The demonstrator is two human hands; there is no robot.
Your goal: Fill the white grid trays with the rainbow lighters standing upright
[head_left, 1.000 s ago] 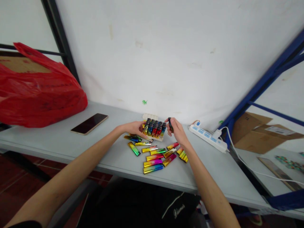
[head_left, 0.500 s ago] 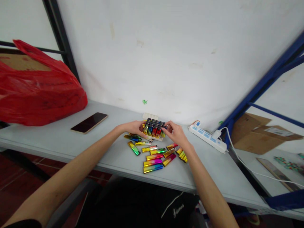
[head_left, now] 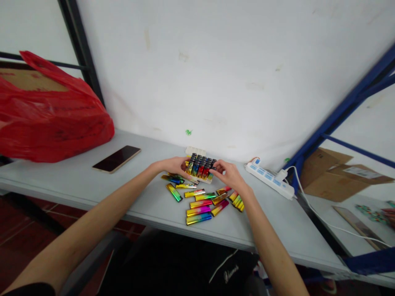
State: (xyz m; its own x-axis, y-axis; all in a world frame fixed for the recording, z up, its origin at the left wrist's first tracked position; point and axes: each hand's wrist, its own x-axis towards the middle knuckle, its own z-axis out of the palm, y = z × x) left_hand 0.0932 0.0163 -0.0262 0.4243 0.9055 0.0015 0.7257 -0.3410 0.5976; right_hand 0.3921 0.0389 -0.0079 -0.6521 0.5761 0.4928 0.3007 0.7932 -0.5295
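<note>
Upright shiny lighters [head_left: 201, 167] with black tops stand packed in rows in a pale tray [head_left: 203, 180] near the wall. At the tray's left side is my left hand [head_left: 179, 166], its fingers curled against the end lighters; whether it grips one is too small to tell. On the opposite side my right hand [head_left: 226, 172] has thumb and fingers pinched at the right end of the rows, on something I cannot make out. In front of the tray several metallic lighters [head_left: 198, 211] lie loose on the grey table [head_left: 148, 201], in yellow, green, blue, pink and red.
A black-screened phone [head_left: 117, 159] lies left of my left arm. Behind it stands a red plastic bag [head_left: 55, 119] with a box inside. A white power strip [head_left: 270, 180] with a cable lies to the right. Cardboard boxes [head_left: 333, 176] sit beyond the blue frame [head_left: 345, 107].
My right hand has shifted very slightly at the right end of the rows. The left hand and the loose lighters look the same.
</note>
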